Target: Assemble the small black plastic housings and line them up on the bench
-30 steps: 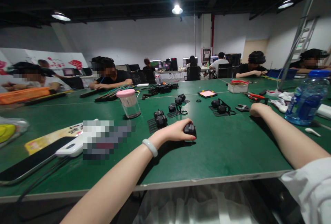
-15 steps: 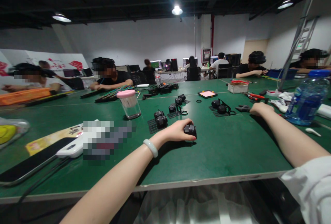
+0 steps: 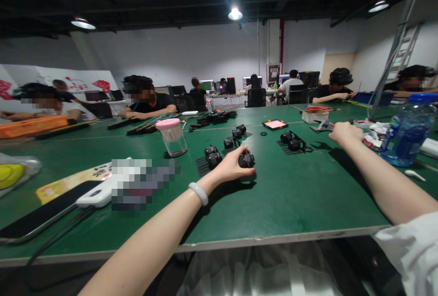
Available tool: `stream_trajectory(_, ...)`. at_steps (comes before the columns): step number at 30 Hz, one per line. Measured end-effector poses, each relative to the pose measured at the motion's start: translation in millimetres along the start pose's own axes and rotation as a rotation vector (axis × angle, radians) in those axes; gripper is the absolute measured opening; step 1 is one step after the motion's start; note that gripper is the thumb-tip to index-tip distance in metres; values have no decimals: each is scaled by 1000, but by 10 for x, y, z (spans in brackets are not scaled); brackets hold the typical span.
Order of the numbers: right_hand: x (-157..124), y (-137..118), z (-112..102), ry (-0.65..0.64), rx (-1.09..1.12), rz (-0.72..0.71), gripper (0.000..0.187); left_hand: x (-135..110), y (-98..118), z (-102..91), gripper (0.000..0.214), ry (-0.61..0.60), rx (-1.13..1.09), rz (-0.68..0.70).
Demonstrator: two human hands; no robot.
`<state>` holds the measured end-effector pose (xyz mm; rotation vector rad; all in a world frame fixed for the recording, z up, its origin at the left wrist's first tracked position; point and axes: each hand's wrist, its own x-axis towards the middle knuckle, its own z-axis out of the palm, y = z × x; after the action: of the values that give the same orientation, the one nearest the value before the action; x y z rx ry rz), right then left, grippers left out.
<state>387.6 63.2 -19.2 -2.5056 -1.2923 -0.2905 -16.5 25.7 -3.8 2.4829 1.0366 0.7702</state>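
My left hand, a pale bracelet on its wrist, is closed around a small black rounded part just above the green table. My right hand is closed on pliers, whose dark jaws point left and are raised off the table, with a shadow below. Most of their handles is hidden by the hand. Beside my left hand lie a pair of black rounded parts on a ribbed black strip. Similar black parts lie behind it, and another group lies between my hands.
A pink-lidded clear jar stands left of centre. A pink-topped tray and a small box lie farther back. On the right stands a blue-capped bottle near a metal pole. Several people sit around the table.
My right hand has raised the pliers off the table. My left hand has drawn the black part slightly left and up, turning it.
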Motion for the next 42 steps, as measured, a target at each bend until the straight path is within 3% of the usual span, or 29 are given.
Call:
stream_trajectory(4,-169,-183,-216,68,-39,-20,34,16,-20,-8,44,64,-32,-18)
stream_trajectory(11,-696,-577,-505,276,-136,-273,32,44,-64,-10,43,130,-71,-61)
stream_trajectory(15,-1018,-803,-540,267,-162,-446,31,39,-54,-10,45,104,-121,-66)
stream_trajectory(22,-1395,-1082,-430,120,-146,-747,30,-1,-28,-6,45,34,-192,-8)
stream_trajectory(32,-1440,-1096,-351,79,-141,-783,29,-57,88,-9,48,-118,-412,58)
stream_trajectory(42,-1468,-1114,-329,68,-136,-803,32,-62,80,20,47,-149,-583,109)
